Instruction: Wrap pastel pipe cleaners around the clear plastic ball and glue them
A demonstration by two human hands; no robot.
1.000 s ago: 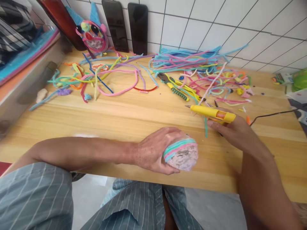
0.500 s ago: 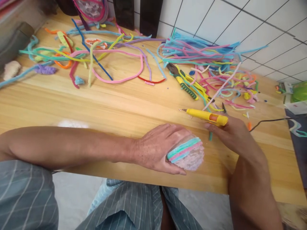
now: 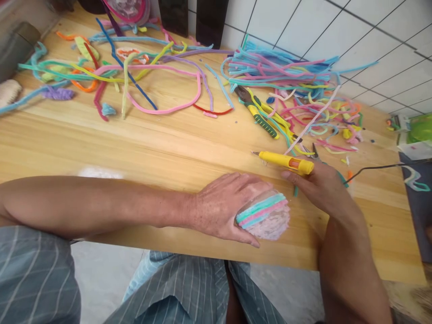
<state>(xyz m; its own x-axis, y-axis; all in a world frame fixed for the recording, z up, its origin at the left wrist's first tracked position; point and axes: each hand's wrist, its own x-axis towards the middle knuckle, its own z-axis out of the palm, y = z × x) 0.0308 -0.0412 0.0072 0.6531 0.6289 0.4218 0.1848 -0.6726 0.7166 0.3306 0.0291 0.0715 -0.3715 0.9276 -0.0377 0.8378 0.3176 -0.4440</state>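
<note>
Tool (image 3: 270, 157) in right hand (image 3: 317, 185), orange inside yellow casing (image 3: 278, 159)

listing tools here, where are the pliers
In the head view, the pliers lie right of centre on the table, between the mostly blue pipe cleaner bundle and the yellow tool in the right hand.

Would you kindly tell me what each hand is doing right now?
Left hand: holding the round striped object.
Right hand: holding the yellow pointed tool.

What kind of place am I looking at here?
Most likely a craft workspace, perhaps a small workshop: colourful fuzzy stems and pliers lie on a wooden table, and the right hand holds a yellow pointed tool.
</note>
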